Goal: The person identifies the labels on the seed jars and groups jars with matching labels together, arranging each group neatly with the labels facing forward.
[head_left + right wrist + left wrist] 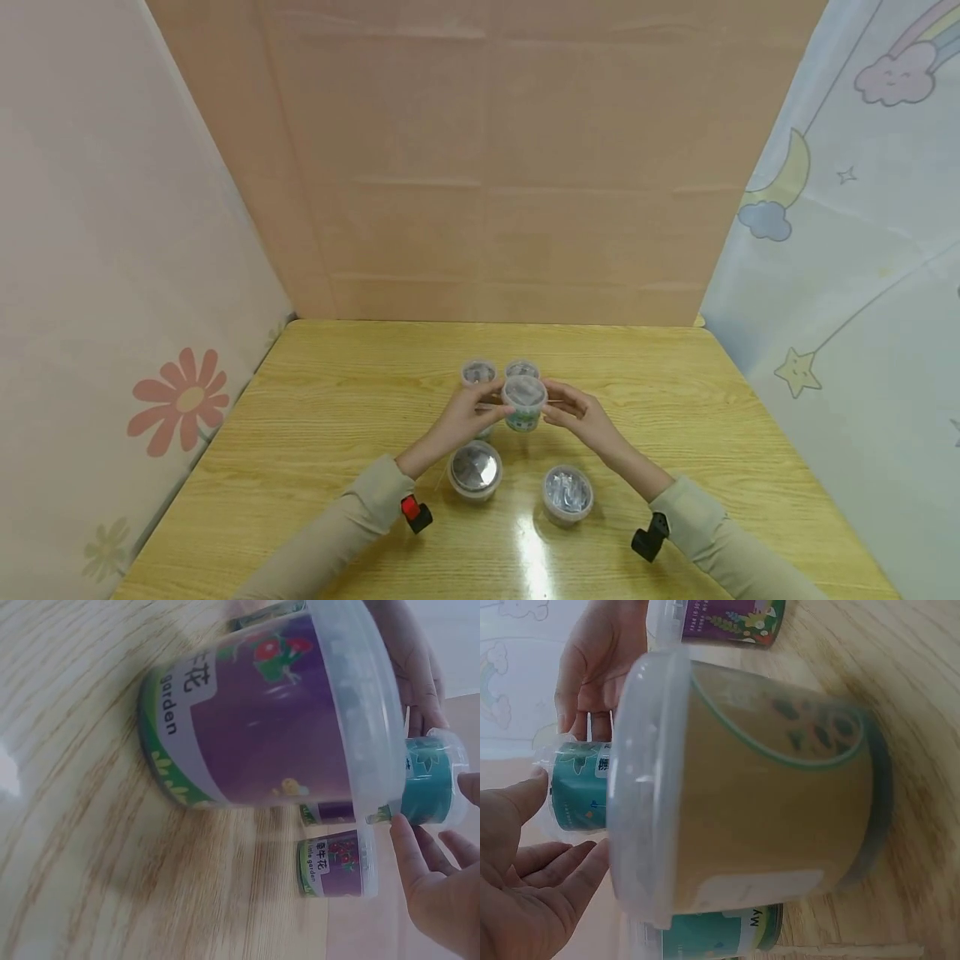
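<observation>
Between my two hands, a small clear-lidded plastic tub with a teal label (523,405) is held up above the wooden table. My left hand (480,410) grips its left side, thumb toward me and fingers behind. On the opposite side my right hand (581,415) holds it with thumb and fingertips. The right wrist view also shows the teal tub (429,780) upright, its clear lid on. Below my left wrist stands a brown tub (772,787) with a clear lid. A purple-labelled tub (270,727) stands below my right hand.
Behind the hands stand two more lidded tubs, one at left (479,372) and one at right (522,369). Another teal-labelled tub (712,934) stands beyond the brown one. A peach backdrop (487,167) closes off the table's far edge, with patterned sheets at both sides.
</observation>
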`<action>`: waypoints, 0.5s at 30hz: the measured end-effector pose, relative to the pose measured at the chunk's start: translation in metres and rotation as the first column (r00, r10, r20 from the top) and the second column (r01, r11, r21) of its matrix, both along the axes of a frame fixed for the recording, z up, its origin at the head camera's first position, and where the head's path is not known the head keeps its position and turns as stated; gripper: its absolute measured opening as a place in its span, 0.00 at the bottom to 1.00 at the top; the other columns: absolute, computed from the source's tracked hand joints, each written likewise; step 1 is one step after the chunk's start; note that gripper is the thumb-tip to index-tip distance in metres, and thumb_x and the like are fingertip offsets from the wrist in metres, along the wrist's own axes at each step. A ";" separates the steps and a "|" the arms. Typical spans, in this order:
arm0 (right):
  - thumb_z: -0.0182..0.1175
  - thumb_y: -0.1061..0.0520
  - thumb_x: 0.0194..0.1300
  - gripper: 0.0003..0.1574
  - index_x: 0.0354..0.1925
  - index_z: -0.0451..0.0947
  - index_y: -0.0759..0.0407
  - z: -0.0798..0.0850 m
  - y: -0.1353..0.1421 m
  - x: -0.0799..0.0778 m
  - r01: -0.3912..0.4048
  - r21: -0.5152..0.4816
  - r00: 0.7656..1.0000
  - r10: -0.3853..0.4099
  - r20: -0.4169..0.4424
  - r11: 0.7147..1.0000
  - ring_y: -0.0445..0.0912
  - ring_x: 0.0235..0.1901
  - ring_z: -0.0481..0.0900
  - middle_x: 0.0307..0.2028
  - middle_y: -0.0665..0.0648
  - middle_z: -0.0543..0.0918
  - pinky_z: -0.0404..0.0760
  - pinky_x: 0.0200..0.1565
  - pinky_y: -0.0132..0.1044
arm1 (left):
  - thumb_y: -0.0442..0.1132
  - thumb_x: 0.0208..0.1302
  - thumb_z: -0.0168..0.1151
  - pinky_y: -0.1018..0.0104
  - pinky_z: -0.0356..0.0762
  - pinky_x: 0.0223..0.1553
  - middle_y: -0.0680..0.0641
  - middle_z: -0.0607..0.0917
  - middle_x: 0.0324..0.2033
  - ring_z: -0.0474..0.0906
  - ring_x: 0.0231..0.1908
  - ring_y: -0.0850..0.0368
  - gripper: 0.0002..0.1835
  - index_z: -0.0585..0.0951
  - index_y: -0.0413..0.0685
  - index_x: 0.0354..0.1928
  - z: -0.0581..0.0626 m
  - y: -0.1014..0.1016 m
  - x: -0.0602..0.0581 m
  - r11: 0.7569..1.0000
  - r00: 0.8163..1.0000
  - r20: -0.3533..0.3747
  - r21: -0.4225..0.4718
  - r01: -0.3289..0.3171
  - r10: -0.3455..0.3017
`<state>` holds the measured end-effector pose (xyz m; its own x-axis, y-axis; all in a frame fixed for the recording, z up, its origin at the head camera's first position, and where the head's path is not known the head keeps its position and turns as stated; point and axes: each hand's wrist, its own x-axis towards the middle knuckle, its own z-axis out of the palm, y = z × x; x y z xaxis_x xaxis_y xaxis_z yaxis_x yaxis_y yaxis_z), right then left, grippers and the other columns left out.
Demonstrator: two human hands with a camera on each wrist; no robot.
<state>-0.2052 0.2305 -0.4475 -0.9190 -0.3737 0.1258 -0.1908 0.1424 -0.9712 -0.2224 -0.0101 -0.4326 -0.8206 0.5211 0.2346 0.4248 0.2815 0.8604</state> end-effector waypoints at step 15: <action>0.59 0.57 0.63 0.31 0.64 0.65 0.60 -0.008 0.001 -0.003 0.030 0.119 0.994 -0.017 -0.110 0.992 0.61 0.51 0.74 0.56 0.65 0.74 0.80 0.46 0.35 | 0.49 0.61 0.60 0.69 0.80 0.39 0.44 0.77 0.55 0.81 0.39 0.56 0.30 0.70 0.41 0.62 -0.017 0.000 -0.013 0.981 0.989 -0.148 -0.190 -0.039 0.011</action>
<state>-0.2078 0.2311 -0.4551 -0.9110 -0.3706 0.1810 -0.2896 0.2622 -0.9205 -0.2351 -0.0100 -0.4498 -0.7986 0.5476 0.2498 0.5318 0.4477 0.7188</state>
